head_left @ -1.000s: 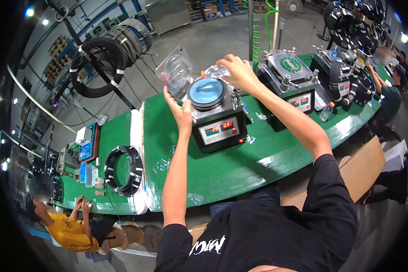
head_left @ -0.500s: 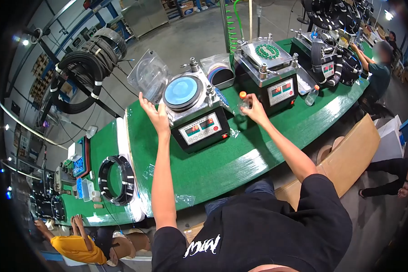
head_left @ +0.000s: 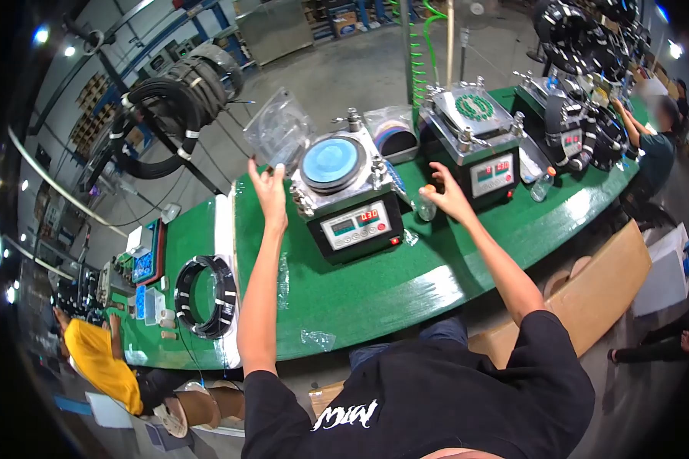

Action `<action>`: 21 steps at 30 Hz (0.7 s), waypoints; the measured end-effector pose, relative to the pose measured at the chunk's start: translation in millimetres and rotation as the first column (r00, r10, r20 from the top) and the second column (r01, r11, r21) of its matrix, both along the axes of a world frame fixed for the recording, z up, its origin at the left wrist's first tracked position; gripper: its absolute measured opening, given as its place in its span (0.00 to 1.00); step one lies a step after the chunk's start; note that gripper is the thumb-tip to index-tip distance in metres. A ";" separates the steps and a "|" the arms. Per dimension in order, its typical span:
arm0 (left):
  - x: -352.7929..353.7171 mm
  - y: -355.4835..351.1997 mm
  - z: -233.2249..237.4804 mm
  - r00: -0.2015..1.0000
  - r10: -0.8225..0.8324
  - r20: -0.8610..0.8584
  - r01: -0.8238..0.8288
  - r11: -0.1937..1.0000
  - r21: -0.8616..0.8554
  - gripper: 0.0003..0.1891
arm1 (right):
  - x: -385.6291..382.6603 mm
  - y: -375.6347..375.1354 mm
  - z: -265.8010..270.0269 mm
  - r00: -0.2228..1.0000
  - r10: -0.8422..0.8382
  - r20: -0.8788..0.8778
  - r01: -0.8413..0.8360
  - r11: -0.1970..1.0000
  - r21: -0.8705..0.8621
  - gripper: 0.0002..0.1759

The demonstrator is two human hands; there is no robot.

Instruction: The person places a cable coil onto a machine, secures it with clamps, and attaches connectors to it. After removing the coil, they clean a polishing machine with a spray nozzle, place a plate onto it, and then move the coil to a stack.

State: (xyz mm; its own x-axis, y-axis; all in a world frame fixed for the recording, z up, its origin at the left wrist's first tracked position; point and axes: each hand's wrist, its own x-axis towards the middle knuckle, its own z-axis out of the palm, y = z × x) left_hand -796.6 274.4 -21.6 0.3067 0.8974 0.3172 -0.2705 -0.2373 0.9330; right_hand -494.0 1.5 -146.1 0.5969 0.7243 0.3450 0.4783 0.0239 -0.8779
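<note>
My left hand (head_left: pixel 270 197) is open beside the left edge of a polishing machine (head_left: pixel 357 229), its fingers spread and nothing in them. A round blue pad (head_left: pixel 331 161) lies on top of this machine, and its front panel has a lit red display. To the machine's right, a small clear bottle (head_left: pixel 426 209) with an orange cap stands on the green mat. My right hand (head_left: pixel 453 200) is at the bottle, fingers apart, with the thumb overlapping the cap.
A second machine (head_left: pixel 491 177) with a green ringed fixture (head_left: pixel 475 108) stands to the right, near another capped bottle (head_left: pixel 542 185). A clear plastic cover (head_left: pixel 280 126) leans behind the left machine. A black cable coil (head_left: pixel 207 297) lies at left. Co-workers sit at both ends.
My right hand has come down with the bottle and its fingers have spread from the cap. My left hand stays by the machine. The left machine's display has changed, and the view has shifted.
</note>
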 end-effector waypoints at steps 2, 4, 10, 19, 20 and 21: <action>-4.4 15.0 5.8 0.993 -0.029 -0.114 0.047 0.986 0.159 0.36 | 1.7 16.4 43.0 0.999 0.014 -0.041 -0.012 0.998 0.055 0.38; -1.3 36.7 3.0 0.972 0.046 -0.230 0.017 0.964 0.264 0.22 | 12.9 42.9 74.6 0.997 0.050 0.051 -0.056 0.991 0.123 0.31; 8.2 63.5 7.0 0.805 0.389 -0.447 -0.185 0.882 0.434 0.31 | -21.3 128.0 181.0 0.954 0.265 0.141 -0.287 0.943 0.166 0.26; 1.4 5.5 58.9 0.819 0.372 -0.437 0.031 0.731 0.681 0.08 | -130.2 163.7 221.0 0.700 0.494 -0.516 -0.445 0.867 0.226 0.47; 0.9 -3.1 65.2 0.839 0.388 -0.382 0.048 0.647 0.761 0.08 | -143.5 159.6 228.0 0.737 0.385 -0.555 -0.307 0.923 0.233 0.45; -1.2 -10.3 73.6 0.858 0.396 -0.327 0.062 0.552 0.831 0.12 | -153.9 152.2 234.7 0.750 0.300 -0.590 -0.169 0.949 0.267 0.37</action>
State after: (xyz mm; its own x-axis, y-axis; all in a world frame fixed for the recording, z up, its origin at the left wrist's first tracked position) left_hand -797.8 264.1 52.0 0.4801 0.3849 0.7883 0.2294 -0.9224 0.3107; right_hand -647.9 153.7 88.6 0.5456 0.8315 0.1041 -0.2068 0.2539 -0.9449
